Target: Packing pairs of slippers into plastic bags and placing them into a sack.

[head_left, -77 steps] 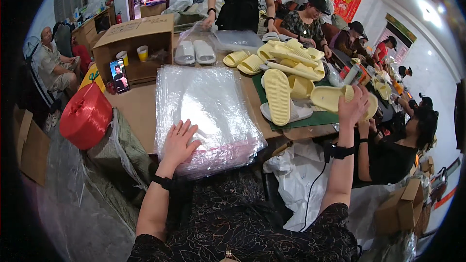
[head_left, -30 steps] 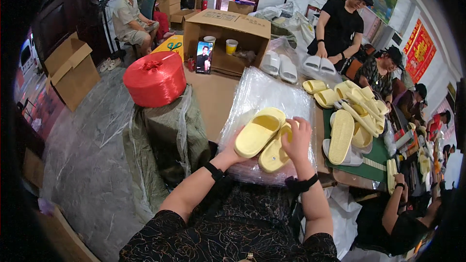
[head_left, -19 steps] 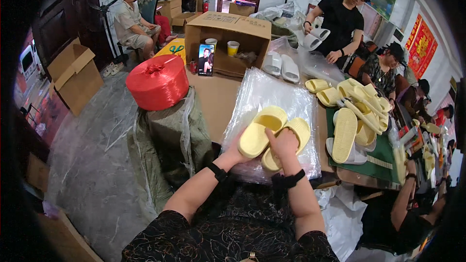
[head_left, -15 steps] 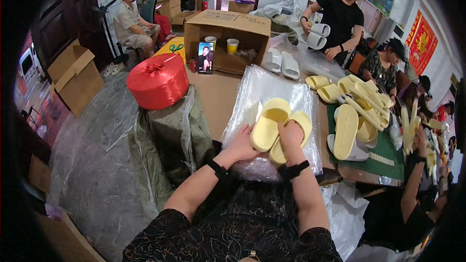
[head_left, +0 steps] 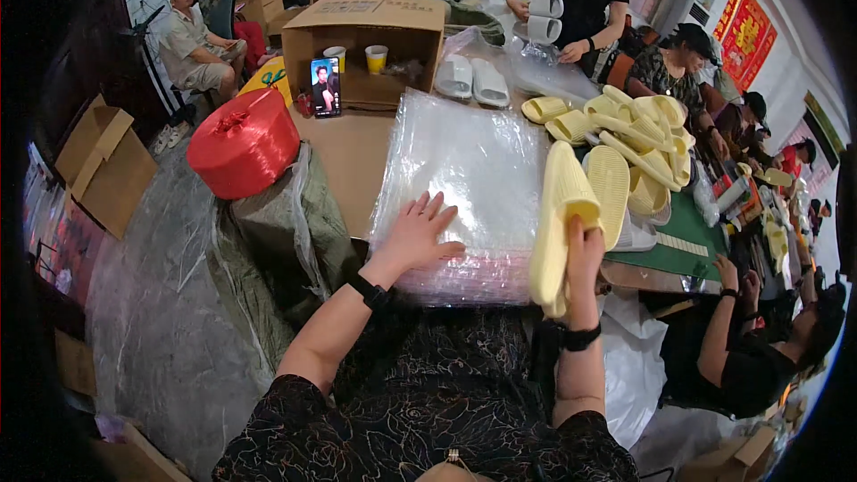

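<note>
Broadly, a table (head_left: 344,156) covered in brown board fills the middle, with a cardboard box (head_left: 375,40) at its far end holding two paper cups (head_left: 357,58) and a phone (head_left: 325,87) propped against its front. A stack of clear bags (head_left: 473,170) lies across the near half of the table. Left of it a red spool (head_left: 243,141) sits on a grey-green sack (head_left: 286,223). To the right, a heap of pale yellow slippers (head_left: 638,129) lies on a green mat (head_left: 692,241), and two white slippers (head_left: 471,80) rest beyond the bags. Other people sit and stand around the far and right sides.

The left hand (head_left: 415,234) lies flat and open on the near edge of the bags, fingers spread. The right hand (head_left: 582,254) is raised just off the table's near right corner, closed around a pair of yellow slippers (head_left: 558,223) held upright, sole against sole, heels down in the grip and toes pointing up beside the heap.
</note>
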`<state>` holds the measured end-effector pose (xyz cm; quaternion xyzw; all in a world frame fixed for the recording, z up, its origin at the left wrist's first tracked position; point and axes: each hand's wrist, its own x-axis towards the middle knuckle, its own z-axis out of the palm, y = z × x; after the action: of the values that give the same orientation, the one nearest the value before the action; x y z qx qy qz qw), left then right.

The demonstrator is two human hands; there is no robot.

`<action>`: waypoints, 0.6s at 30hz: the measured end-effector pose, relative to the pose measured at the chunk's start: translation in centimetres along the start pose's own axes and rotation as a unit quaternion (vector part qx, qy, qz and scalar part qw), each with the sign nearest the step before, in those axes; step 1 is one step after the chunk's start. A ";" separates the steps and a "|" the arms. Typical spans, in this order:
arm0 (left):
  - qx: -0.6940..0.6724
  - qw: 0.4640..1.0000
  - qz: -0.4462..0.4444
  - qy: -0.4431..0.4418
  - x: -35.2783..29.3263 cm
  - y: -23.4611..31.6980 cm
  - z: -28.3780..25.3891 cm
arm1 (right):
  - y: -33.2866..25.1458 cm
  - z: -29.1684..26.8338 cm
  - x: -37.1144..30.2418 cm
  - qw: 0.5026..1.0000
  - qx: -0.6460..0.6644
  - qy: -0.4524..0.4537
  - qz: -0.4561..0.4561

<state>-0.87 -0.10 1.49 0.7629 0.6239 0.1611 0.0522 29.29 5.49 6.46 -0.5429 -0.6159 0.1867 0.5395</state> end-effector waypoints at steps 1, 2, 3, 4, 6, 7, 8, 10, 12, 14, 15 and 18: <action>0.016 1.000 0.009 0.014 0.3 0.3 -0.2 | 2.0 -1.7 -0.5 0.999 0.041 -0.007 0.033; 0.032 0.999 0.016 0.028 0.6 0.5 -0.3 | 2.1 -2.9 -1.2 0.998 0.049 0.005 0.028; 0.030 0.999 0.019 0.025 0.7 0.3 -0.4 | 1.9 -4.1 -1.8 0.998 0.056 0.016 0.022; -0.007 0.998 0.053 0.038 0.7 0.0 -0.7 | 1.8 -5.2 -2.6 0.995 0.097 0.010 0.030; -0.086 0.987 0.109 0.080 0.3 0.0 -1.3 | 3.4 -7.2 -3.8 0.989 0.141 -0.012 0.047; -0.087 0.987 0.110 0.078 0.2 -0.3 -1.1 | 3.1 -7.7 -4.5 0.989 0.140 -0.012 0.049; -0.076 0.987 0.117 0.083 0.2 -0.6 -0.9 | 2.7 -8.3 -5.1 0.990 0.122 -0.024 0.061; -0.064 0.983 0.133 0.105 0.4 -0.4 -0.7 | 1.8 -8.8 -6.5 0.994 0.096 -0.022 0.039; -0.074 0.984 0.128 0.098 0.8 -0.4 -0.6 | 2.1 -8.6 -7.7 0.993 0.111 -0.023 0.029; -0.084 0.985 0.117 0.090 0.8 -0.1 -0.8 | 2.2 -8.5 -8.6 0.993 0.098 -0.042 0.042; -0.082 0.986 0.107 0.096 0.8 0.0 -0.9 | 2.1 -8.2 -8.8 0.993 0.098 -0.042 0.042; -0.078 0.984 0.104 0.120 0.7 1.0 -1.4 | 2.4 -7.7 -8.9 0.997 0.063 -0.050 0.007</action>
<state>-0.30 0.16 3.21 0.7922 0.5286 0.3044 0.0190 35.60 -4.19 3.09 -0.5022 -0.6251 0.2561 0.5399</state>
